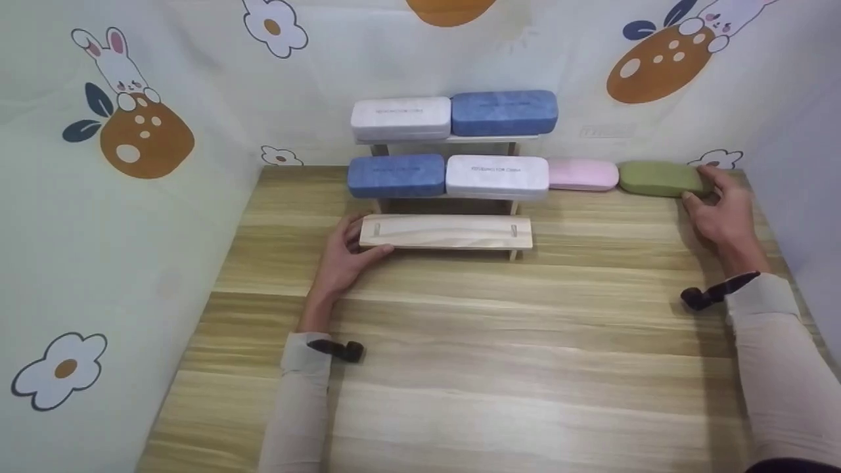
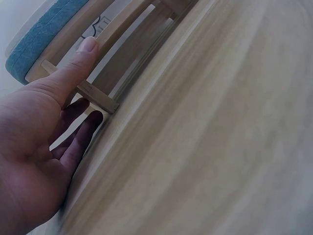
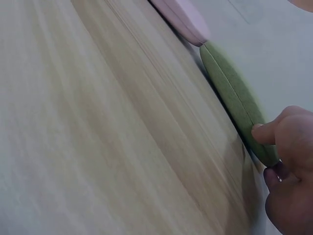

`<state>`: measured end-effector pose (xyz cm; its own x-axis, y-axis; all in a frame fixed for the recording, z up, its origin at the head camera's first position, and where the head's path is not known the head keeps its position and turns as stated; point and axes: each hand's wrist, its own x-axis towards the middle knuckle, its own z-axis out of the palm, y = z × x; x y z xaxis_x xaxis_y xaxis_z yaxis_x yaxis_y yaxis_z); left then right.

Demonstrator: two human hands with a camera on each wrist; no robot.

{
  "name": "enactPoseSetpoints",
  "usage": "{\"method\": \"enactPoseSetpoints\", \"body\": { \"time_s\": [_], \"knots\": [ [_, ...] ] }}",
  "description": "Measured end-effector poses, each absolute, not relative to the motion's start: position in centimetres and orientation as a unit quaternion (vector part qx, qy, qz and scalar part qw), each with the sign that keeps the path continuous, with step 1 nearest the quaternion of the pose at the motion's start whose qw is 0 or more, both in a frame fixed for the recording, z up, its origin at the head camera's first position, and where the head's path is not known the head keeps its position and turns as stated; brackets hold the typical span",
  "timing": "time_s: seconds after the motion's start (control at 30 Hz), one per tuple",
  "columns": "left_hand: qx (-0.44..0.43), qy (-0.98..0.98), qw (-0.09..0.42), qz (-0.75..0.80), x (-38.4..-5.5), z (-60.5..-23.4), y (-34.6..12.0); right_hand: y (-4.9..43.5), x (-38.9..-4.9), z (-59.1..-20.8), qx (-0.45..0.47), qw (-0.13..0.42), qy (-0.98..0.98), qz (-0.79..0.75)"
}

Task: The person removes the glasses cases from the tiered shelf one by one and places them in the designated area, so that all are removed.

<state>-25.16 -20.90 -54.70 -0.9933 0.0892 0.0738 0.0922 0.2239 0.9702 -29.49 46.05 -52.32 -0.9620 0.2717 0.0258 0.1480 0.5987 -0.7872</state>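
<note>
A small stepped wooden rack (image 1: 447,231) stands at the back of the table. My left hand (image 1: 341,256) grips the left end of its lowest step, thumb along the front edge and fingers around the far side. In the left wrist view, the thumb (image 2: 80,58) lies against the step above the rack's leg. At the back right, my right hand (image 1: 726,210) pinches the right end of a green glasses case (image 1: 660,179) between thumb and fingers. The case lies on the table, end to end with a pink glasses case (image 1: 583,175).
The upper step carries a white case (image 1: 401,118) and a blue case (image 1: 504,113). On the middle step sit a blue case (image 1: 396,175) and a white case (image 1: 497,176). A patterned backdrop (image 1: 315,85) rises behind and beside the wooden table (image 1: 493,341).
</note>
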Motion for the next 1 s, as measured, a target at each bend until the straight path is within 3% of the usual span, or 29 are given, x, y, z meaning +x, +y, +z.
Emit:
{"method": "enactPoseSetpoints", "body": {
  "time_s": [0.53, 0.77, 1.0],
  "knots": [
    [-0.054, -0.786, -0.003, -0.615, -25.2, -54.7, -21.0, 45.8, -29.5, -52.1, -0.077, 0.091, -0.901, 0.417],
    [-0.054, -0.784, -0.002, -0.619, -25.3, -54.7, -20.9, 43.8, -28.8, -50.4, -0.09, 0.096, -0.887, 0.443],
    [-0.056, -0.782, -0.001, -0.621, -25.3, -54.7, -20.8, 41.0, -28.6, -49.3, -0.032, 0.136, -0.884, 0.445]
  ]
}}
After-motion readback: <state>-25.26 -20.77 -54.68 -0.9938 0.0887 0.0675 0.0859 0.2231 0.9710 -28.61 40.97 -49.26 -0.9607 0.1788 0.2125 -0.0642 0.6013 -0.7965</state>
